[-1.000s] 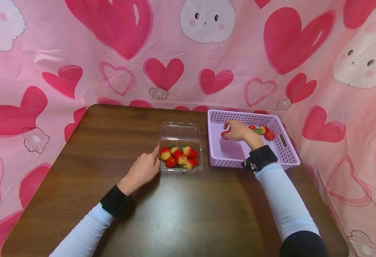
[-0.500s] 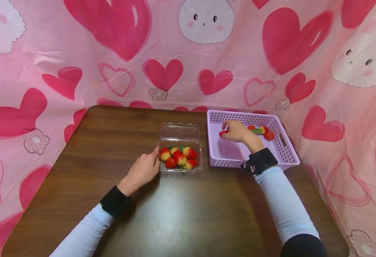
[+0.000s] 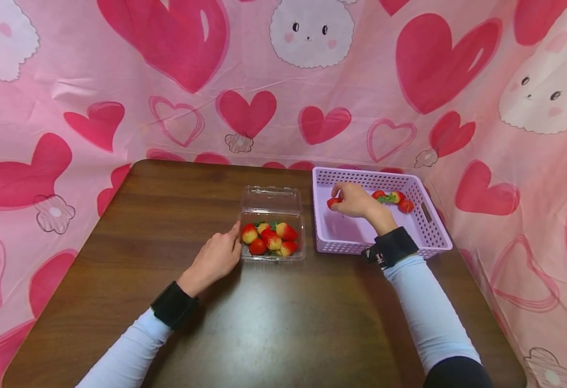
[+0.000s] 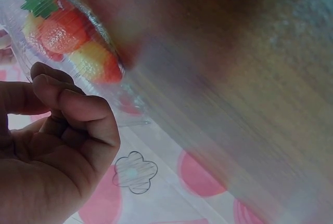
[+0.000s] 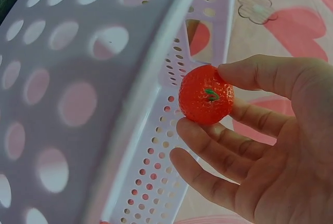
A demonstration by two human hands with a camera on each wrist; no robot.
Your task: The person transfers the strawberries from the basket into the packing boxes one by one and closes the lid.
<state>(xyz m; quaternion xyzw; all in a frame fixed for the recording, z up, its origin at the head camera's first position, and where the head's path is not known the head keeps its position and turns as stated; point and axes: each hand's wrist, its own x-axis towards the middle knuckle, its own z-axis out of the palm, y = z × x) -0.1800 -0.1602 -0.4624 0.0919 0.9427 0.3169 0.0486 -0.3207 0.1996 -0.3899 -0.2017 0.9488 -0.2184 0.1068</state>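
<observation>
My right hand (image 3: 356, 200) pinches a red strawberry (image 3: 333, 203) between thumb and fingers, over the left part of the lilac basket (image 3: 343, 229). In the right wrist view, the strawberry (image 5: 206, 95) is round and dimpled, with a bit of green on its face. Against the left side of a clear plastic clamshell box (image 3: 272, 200) rests the extended index finger of my left hand (image 3: 217, 253); its other fingers curl loosely in the left wrist view. Several red and yellow strawberries (image 3: 270, 237) lie inside the box, whose lid stands back.
Several more strawberries (image 3: 406, 206), some with green leaves, lie at the right inside the basket. Its perforated walls rise around my right hand. A brown wooden table (image 3: 264, 323) carries everything, and a pink heart-patterned cloth (image 3: 196, 124) hangs behind and at the sides.
My right hand has shifted slightly left within the basket, with the strawberry still pinched. The left hand and the clamshell box have stayed in place.
</observation>
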